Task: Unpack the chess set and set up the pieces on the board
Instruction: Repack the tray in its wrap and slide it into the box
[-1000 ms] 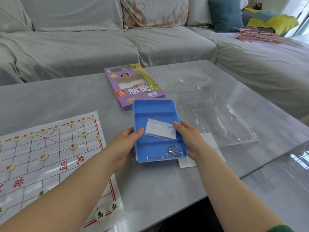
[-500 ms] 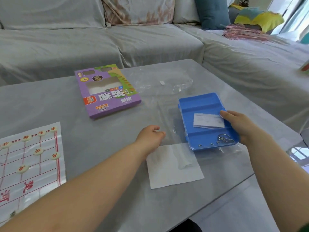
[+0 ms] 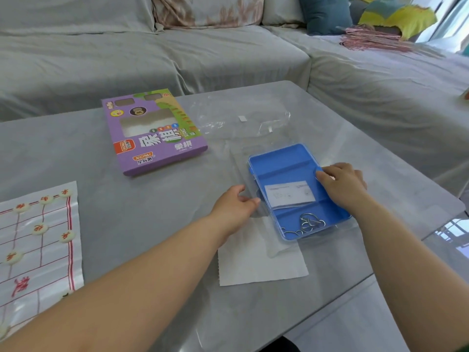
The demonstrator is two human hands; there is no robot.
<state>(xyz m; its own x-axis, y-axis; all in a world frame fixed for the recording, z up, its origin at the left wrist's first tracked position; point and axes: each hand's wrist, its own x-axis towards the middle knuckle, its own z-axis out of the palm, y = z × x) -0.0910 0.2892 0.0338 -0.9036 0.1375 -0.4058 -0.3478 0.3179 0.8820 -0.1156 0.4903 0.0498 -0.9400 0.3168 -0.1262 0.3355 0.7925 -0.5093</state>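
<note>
With the board (image 3: pixel 28 240) and its pieces (image 3: pixel 67 236) at the surface's (image 3: pixel 152 212) far left, clearing packaging seems in hand: the right hand (image 3: pixel 342 186) has its grip on the blue tray's (image 3: pixel 281 163) right rim, the left hand (image 3: pixel 233 207) waits beside it with a loose, empty grip, and the next move probably calls for turning to the board.

Single wide-angle view from the person's head, facing forward and down across the table (image 3: pixel 152 224), forearms entering from the bottom edge, left hand (image 3: pixel 233 207) and right hand (image 3: pixel 342 185) close at centre, sofa (image 3: pixel 114 59) filling the far top.
</note>
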